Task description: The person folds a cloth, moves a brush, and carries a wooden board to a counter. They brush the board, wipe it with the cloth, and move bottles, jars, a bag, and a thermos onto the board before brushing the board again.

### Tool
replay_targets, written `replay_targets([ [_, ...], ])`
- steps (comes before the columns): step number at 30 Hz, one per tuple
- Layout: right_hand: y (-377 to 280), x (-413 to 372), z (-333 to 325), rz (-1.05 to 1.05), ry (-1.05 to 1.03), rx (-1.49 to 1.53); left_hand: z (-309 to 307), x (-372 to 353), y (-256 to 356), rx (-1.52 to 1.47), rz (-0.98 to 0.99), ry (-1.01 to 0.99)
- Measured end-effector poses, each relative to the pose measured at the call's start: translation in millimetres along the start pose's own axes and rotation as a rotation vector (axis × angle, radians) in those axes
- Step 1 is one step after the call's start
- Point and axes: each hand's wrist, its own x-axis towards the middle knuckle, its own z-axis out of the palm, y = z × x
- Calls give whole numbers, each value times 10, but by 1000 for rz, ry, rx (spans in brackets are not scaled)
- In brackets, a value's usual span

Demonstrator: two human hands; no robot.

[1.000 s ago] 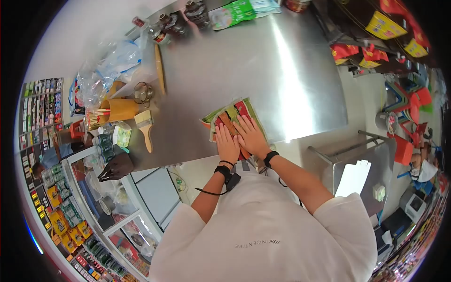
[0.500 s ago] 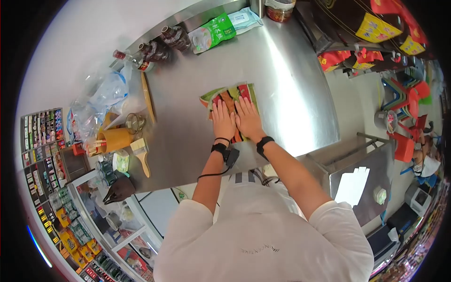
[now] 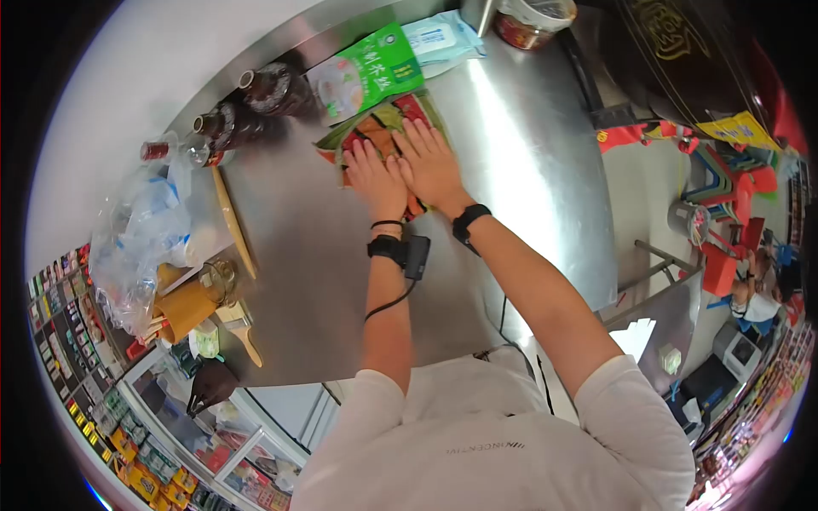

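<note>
A striped red, orange and green cloth [image 3: 371, 129] lies on the steel counter [image 3: 298, 315], just in front of a green and white packet [image 3: 375, 72]. My left hand [image 3: 376, 180] presses flat on its left part, fingers stretched out. Beside it, touching at the thumbs, my right hand [image 3: 430, 166] lies flat on the right part of the cloth with its fingers apart. Both palms face down and hide some of the cloth. A black band with a small box is on my left wrist, and another black band is on my right.
Dark bottles [image 3: 279, 90] stand at the back left. Down the left side are plastic bags [image 3: 141, 243], a wooden stick [image 3: 233, 221], a yellow-brown container [image 3: 194, 308] and a brush [image 3: 240, 332]. A tub [image 3: 532, 24] is at the back. A person [image 3: 754, 298] is far right.
Both hands have moved forward across the counter with the cloth, which now reaches the green packet. The camera view has shifted too.
</note>
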Motion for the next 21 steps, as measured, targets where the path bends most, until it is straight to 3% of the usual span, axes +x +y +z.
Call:
replay_targets([
  [5, -5, -496, -260, 29, -49, 7, -58, -448, 188, -19, 83, -34],
  [17, 233, -3271, -1819, 80, -156, 34, -172, -3248, 1604, -29, 155, -209],
  [21, 413, -3792, -2095, 111, -150, 45, -78, -3634, 2013, -40, 161, -220],
])
